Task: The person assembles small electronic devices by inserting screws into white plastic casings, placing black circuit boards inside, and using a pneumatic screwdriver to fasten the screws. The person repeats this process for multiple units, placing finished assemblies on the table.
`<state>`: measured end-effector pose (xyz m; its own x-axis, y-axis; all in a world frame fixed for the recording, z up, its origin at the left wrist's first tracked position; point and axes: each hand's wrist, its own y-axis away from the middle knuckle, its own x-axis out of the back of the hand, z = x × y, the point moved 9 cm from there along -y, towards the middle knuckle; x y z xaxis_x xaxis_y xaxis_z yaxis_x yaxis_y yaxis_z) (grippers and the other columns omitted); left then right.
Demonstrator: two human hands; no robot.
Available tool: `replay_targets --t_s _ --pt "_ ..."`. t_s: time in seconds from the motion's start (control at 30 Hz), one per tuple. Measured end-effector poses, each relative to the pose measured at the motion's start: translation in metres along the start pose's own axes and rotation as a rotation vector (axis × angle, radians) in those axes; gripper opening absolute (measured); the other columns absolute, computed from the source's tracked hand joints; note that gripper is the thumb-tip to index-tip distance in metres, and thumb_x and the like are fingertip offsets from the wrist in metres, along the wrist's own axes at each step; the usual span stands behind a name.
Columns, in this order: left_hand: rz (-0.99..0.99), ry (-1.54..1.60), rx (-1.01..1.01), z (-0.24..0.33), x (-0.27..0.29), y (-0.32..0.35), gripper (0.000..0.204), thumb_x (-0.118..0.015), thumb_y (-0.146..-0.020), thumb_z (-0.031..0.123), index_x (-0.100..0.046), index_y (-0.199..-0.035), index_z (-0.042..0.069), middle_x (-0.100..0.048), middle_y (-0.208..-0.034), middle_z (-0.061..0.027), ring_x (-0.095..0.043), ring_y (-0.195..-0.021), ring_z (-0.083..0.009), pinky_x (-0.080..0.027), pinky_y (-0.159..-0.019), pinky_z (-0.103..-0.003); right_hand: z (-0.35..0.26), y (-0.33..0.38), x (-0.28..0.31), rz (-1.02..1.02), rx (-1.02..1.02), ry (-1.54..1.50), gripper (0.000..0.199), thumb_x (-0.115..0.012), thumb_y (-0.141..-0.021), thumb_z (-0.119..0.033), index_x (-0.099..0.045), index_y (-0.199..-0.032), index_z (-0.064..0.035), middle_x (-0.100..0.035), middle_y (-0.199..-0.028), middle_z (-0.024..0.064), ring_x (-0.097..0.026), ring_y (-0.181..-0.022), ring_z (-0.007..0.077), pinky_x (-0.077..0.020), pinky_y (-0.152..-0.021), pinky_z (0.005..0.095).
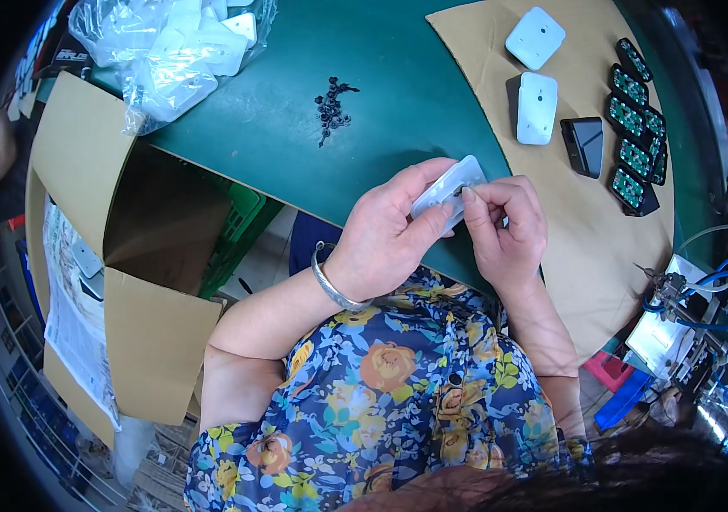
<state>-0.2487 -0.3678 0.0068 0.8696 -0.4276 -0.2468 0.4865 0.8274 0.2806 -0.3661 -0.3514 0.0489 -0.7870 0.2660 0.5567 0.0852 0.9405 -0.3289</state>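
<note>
Head view, mid-frame: our left hand (381,235) clasps a white casing (441,189) between thumb and fingers; our right hand (511,229) seems to pinch a small dark piece (459,190) against it, so we'd call this one unfinished. White-topped pieces (537,108), upper right, look further along; bagged casings (185,55), upper left, apparently wait.

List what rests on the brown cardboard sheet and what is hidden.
On the cardboard sheet: two white-faced pieces, a glossy black piece, and green circuit boards in dark casings, several overlapping. Covered parts of those boards, and whatever lies beneath the sheet, cannot be seen.
</note>
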Motion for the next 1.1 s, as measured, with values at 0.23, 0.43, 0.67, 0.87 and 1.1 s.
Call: replay_targets --t_s 0.23,0.43,0.67,0.87,1.1 --pt "-0.041 0.004 0.049 -0.007 -0.003 0.001 0.035 -0.049 -0.089 0.004 -0.044 -0.124 0.001 -0.056 -0.107 -0.0048 -0.054 -0.092 -0.0099 -0.048 -0.078 -0.025 -0.002 0.0 -0.001 -0.064 -0.006 0.08 0.012 -0.069 -0.07 -0.004 -0.057 -0.072 -0.0052 -0.052 -0.064 0.0044 -0.049 -0.049 0.0154 -0.0392 -0.043 0.0271" --pt "0.077 -0.249 -0.143 0.005 -0.001 0.002 0.034 -0.051 -0.086 0.006 -0.047 -0.119 0.002 -0.06 -0.095 -0.0078 -0.058 -0.08 -0.0132 -0.048 -0.071 -0.027 -0.014 -0.005 -0.001 -0.094 0.111 0.198 0.014 -0.07 -0.066 -0.004 -0.057 -0.07 -0.0064 -0.053 -0.062 0.0056 -0.053 -0.055 0.0222 -0.0428 -0.047 0.0313" --pt "0.105 -0.242 -0.093 0.003 0.003 0.002 0.033 -0.053 -0.083 0.007 -0.05 -0.115 0.001 -0.061 -0.09 -0.0075 -0.058 -0.075 -0.0124 -0.048 -0.067 -0.026 0.001 0.009 0.004 -0.12 0.036 0.035 0.02 -0.068 -0.074 -0.013 -0.06 -0.091 -0.0058 -0.058 -0.077 0.0086 -0.058 -0.068 0.0202 -0.0457 -0.058 0.0299" --pt "-0.067 0.077 -0.02 -0.008 -0.036 -0.006 0.03 -0.05 -0.087 0.004 -0.05 -0.116 0.001 -0.059 -0.104 -0.0047 -0.056 -0.09 -0.0092 -0.048 -0.073 -0.023 0.035 0.029 -0.011 0.204 -0.512 -1.182 0.063 -0.036 -0.09 -0.052 -0.032 -0.126 -0.0008 -0.046 -0.121 0.0184 -0.046 -0.112 0.0263 -0.037 -0.093 0.0384" --pt "-0.205 -0.636 -0.476 0.039 -0.088 -0.019 0.035 -0.057 -0.083 0.016 -0.051 -0.113 0.0 -0.059 -0.099 -0.0151 -0.059 -0.086 -0.0283 -0.046 -0.078 -0.034 0.066 0.04 0.016 0.448 -0.621 -1.665 0.046 -0.04 -0.089 -0.052 -0.052 -0.084 -0.0087 -0.057 -0.105 0.0148 -0.048 -0.111 0.0285 -0.0334 -0.099 0.042"
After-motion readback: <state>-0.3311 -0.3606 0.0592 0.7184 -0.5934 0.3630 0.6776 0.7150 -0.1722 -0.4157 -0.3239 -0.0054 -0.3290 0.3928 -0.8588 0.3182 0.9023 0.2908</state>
